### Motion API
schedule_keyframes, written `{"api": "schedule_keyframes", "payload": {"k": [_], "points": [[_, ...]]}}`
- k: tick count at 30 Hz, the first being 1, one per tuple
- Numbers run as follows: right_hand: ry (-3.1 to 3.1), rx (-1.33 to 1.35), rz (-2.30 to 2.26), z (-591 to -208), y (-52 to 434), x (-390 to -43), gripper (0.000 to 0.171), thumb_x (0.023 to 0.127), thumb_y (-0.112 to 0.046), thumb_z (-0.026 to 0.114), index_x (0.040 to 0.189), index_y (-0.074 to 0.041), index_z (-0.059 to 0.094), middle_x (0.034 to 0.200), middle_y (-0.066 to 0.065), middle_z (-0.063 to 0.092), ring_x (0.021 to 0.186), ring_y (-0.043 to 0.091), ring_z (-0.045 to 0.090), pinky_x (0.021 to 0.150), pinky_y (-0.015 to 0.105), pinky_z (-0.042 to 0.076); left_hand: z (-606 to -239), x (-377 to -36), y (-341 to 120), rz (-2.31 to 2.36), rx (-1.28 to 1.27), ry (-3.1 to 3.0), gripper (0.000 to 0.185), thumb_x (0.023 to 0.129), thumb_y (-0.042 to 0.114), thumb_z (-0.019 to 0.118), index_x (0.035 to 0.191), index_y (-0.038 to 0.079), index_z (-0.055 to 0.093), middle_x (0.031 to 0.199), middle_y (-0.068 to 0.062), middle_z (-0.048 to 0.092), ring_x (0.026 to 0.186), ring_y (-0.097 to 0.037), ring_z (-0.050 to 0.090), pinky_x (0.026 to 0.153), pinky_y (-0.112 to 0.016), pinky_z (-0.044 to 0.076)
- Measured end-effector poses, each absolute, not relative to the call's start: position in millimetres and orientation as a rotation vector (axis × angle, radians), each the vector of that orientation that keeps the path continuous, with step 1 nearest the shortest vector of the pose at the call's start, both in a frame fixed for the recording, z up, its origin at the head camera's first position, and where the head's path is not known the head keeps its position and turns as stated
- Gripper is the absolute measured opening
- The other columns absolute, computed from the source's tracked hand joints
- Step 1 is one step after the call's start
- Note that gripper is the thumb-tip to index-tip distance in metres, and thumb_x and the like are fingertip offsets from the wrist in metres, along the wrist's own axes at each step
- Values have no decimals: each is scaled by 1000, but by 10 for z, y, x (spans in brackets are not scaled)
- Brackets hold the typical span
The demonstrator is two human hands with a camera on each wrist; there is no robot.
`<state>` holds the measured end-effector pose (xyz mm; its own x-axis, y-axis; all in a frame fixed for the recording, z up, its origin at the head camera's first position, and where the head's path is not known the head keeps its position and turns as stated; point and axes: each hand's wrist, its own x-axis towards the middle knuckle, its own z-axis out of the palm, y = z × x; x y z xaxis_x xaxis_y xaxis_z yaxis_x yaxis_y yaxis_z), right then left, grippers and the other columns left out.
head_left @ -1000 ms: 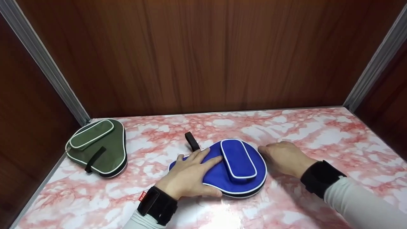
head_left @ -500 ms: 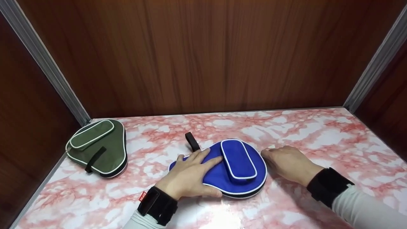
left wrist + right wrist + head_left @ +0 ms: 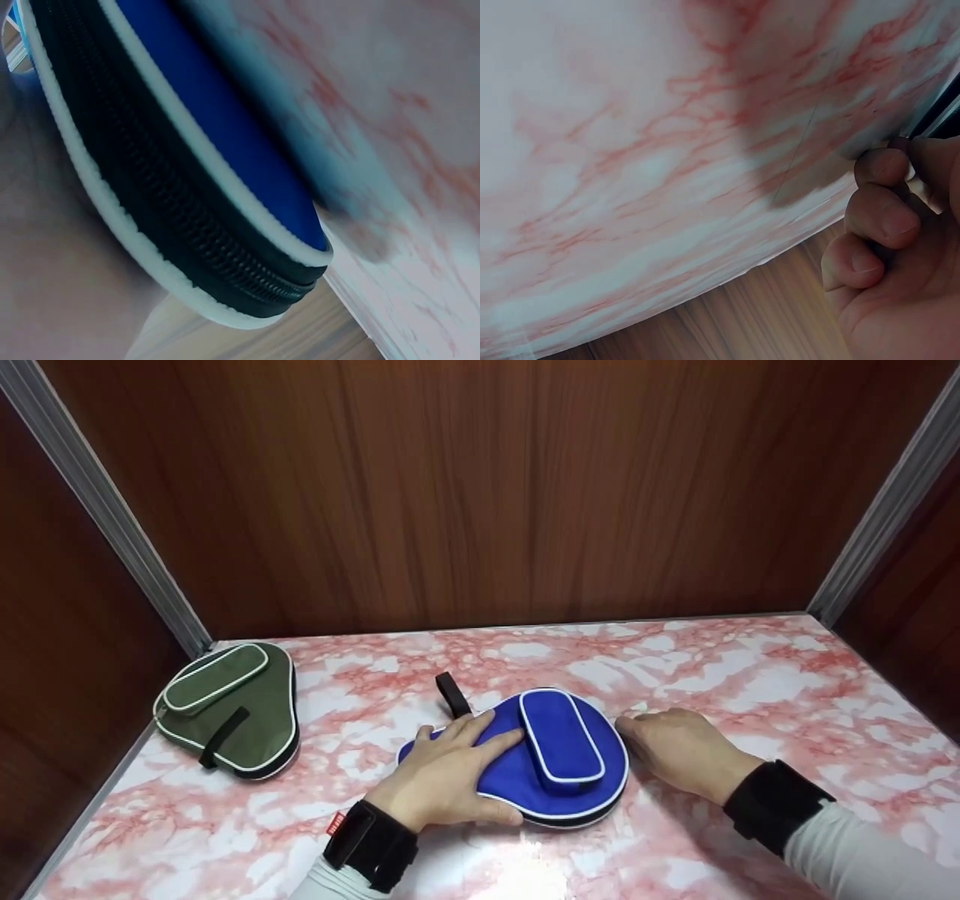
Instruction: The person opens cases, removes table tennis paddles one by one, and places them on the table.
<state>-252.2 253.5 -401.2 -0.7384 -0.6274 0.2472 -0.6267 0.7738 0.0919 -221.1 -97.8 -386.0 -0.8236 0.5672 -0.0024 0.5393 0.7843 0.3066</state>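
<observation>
A blue paddle case (image 3: 551,780) with white piping and a raised pocket lies flat on the marbled table (image 3: 712,660). My left hand (image 3: 450,765) rests flat on its left part, fingers straight and thumb along the near rim. The left wrist view shows the case's black zipper edge (image 3: 172,217) close up. At the case's right rim is my right hand (image 3: 675,746). Its fingers (image 3: 881,217) are curled against the thumb there; what they pinch is hidden. A black strap (image 3: 452,695) sticks out behind the case.
A green paddle case (image 3: 229,709) of the same shape lies at the table's back left corner. Wooden walls (image 3: 480,495) close in the back and both sides, with metal strips in the corners.
My right hand has slid a little toward me along the blue case's right rim. The left hand and both cases have stayed put.
</observation>
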Motion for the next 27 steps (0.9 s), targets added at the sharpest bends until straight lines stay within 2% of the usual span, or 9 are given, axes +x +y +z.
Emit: {"api": "schedule_keyframes", "payload": {"k": [6, 18, 27], "points": [[-2719, 972, -17, -3998, 2521, -2456, 15, 102, -10, 73, 96, -19, 62, 80, 0, 71, 76, 26, 75, 69, 51, 58, -3870, -2208, -993, 460, 890, 2878, 103, 83, 76, 82, 170, 36, 44, 178, -13, 32, 162, -45, 32, 117, -83, 27], [-2697, 961, -22, -3979, 2533, -2294, 29, 93, -11, 81, 84, -22, 56, 67, -9, 60, 64, 19, 67, 63, 46, 54, -3874, -2214, -981, 447, 902, 2886, 102, 84, 76, 82, 170, 35, 45, 178, -13, 34, 161, -43, 33, 117, -83, 26], [-2710, 972, -21, -3985, 2556, -2146, 26, 101, -16, 77, 86, -21, 55, 68, -9, 59, 67, 21, 70, 64, 47, 55, -3885, -2205, -967, 437, 914, 2896, 102, 84, 75, 82, 170, 35, 45, 177, -14, 35, 161, -42, 34, 116, -82, 28]]}}
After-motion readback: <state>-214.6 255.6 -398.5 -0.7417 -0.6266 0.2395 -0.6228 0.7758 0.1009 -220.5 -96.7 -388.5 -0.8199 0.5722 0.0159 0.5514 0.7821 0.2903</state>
